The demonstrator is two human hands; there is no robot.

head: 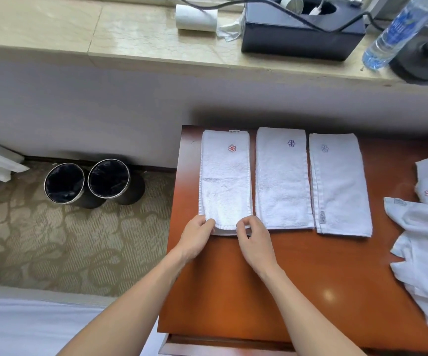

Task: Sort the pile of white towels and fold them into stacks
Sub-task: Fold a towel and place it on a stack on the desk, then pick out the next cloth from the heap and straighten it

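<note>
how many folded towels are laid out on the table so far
3, in a row on the table: left towel, red flower, pinched by left hand and right hand; middle towel, purple flower; right towel, grey flower. More may lie hidden beneath each.

Single head-worn wide-angle view, steeply down and forward, close over the table (pixel 310 278)

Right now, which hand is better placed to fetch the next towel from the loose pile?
The right hand, probably. Both hands pinch the near edge of the red-flower towel, but the loose pile lies far to the right, so the left hand must cross over.
</note>
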